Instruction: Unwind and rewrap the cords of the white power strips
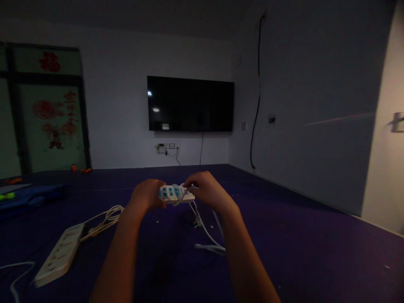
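A small white power strip (170, 192) with blue sockets is held up off the purple surface. My left hand (148, 194) is closed around its left end. At the other end, my right hand (202, 189) pinches the strip's white cord (180, 196), part of which loops around the strip. Below the right hand the cord hangs down, with a plug (197, 221) on it. More of the white cable (214, 248) lies behind my right forearm. The right fingertips are partly hidden.
A longer white power strip (61, 252) with a coiled cord (110, 216) lies at the left on the purple surface (299, 252). Blue cloth (34, 195) lies farther left. A television (191, 104) hangs on the far wall. A dark cable (259, 92) hangs at the right.
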